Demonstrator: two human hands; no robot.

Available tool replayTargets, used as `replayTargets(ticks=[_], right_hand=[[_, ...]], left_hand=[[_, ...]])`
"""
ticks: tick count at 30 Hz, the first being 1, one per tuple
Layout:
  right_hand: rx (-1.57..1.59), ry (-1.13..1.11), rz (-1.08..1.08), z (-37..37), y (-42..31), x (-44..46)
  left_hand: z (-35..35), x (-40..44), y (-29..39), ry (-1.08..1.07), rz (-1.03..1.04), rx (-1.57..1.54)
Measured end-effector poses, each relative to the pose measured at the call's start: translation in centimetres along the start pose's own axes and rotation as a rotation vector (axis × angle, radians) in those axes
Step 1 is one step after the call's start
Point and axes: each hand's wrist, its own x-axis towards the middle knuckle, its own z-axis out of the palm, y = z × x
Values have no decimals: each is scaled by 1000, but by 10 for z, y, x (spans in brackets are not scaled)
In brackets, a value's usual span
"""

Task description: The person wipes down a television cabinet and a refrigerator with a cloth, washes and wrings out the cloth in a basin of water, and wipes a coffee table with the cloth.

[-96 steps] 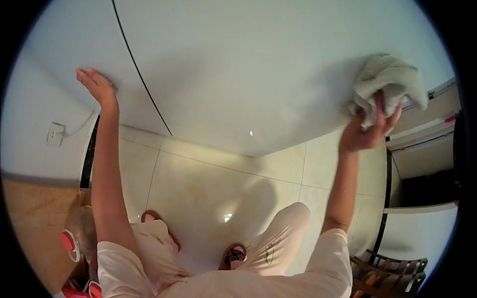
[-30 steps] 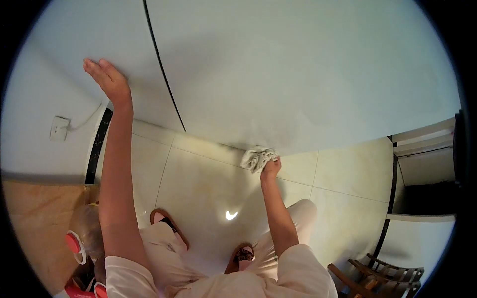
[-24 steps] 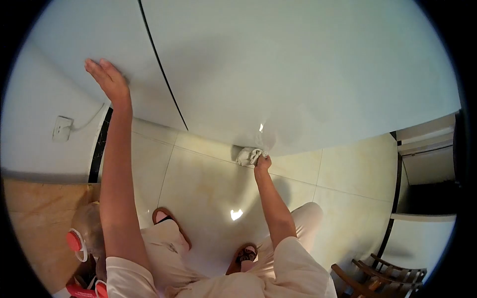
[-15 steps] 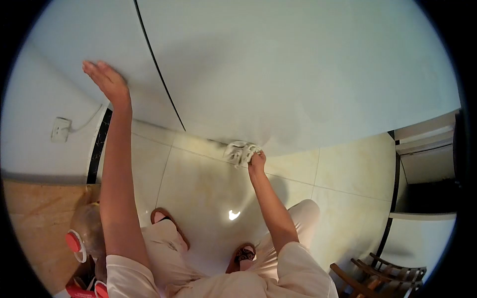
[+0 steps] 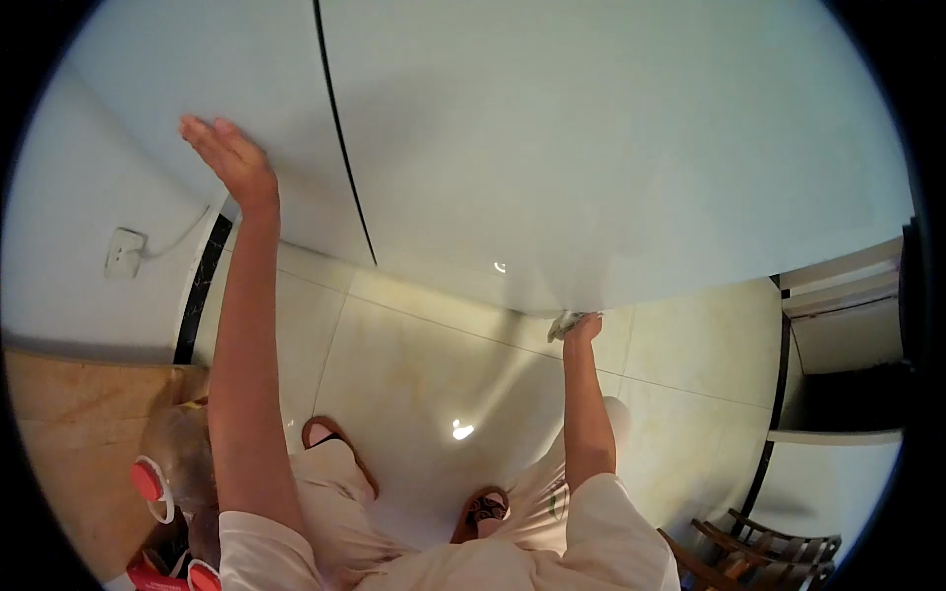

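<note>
My left hand (image 5: 235,163) rests against the smooth white panel (image 5: 611,138), left of its thin black seam, with the fingers stretched out and nothing held. Low at the panel's bottom edge, my right hand (image 5: 583,328) grips a crumpled grey-white cloth (image 5: 565,325). Only a small part of the cloth shows; the rest is hidden behind the edge or in the hand. My right arm reaches down above my knee.
A white socket (image 5: 125,252) with a cord is on the left wall. Bottles with red caps (image 5: 148,480) stand by a wooden surface (image 5: 79,414). Open shelving (image 5: 838,436) is at right, above a brown slatted wooden rack (image 5: 764,547). Pale floor tiles (image 5: 414,364) lie below.
From the far right, my right hand came down with the cloth to the panel's bottom edge, went left along it, then back right. My left hand stays on the panel; the view has shifted slightly.
</note>
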Motion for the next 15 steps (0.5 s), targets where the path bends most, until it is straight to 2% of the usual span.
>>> replayTargets(ticks=[2, 6, 10, 12, 15], right_hand=[[-62, -27, 5, -6, 20, 11], [-28, 60, 232, -33, 56, -1], [65, -32, 320, -13, 143, 17], [101, -155, 493, 37, 141, -49], [185, -328, 842, 104, 138, -139]], left_hand=[[-1, 1, -1, -11, 19, -9], [-2, 1, 0, -16, 35, 21], [-1, 0, -10, 1, 94, 54], [1, 1, -15, 18, 119, 79], [0, 2, -9, -5, 46, 61]])
